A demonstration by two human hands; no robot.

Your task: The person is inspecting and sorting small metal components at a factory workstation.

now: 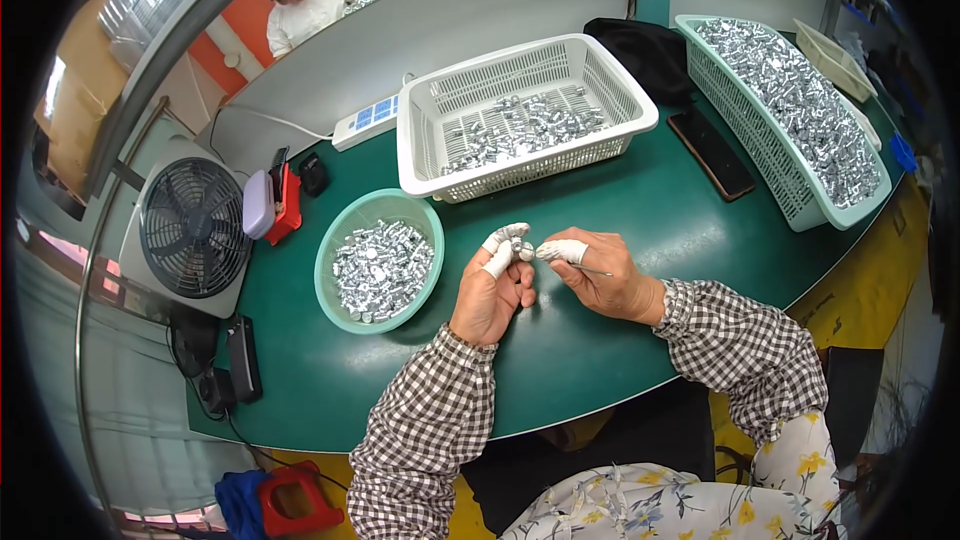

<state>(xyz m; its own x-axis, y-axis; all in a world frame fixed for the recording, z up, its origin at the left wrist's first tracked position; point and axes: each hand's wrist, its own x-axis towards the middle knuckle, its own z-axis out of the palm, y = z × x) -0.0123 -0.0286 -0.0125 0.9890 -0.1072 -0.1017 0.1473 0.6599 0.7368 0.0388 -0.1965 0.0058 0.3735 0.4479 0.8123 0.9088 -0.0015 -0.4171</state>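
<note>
Between the white-covered thumb and forefinger of my left hand point(490, 292) is a small silvery metal part point(523, 251). Close beside it on the right, my right hand point(608, 275) pinches a thin metal tool point(592, 269), its fingertips also wrapped in white; the tool's tip is hard to make out. Left of my hands stands a round mint-green bowl point(327, 292) full of small silvery metal parts point(382, 271). Beyond my hands, a white rectangular basket point(430, 180) holds more such parts, spread over its bottom.
A long pale-green basket point(745, 130) heaped with metal parts stands at the right, near a dark phone point(711, 153). A fan point(197, 225), a red box point(286, 205) and a power strip point(367, 121) line the left and back. Another person point(310, 5) sits beyond the partition.
</note>
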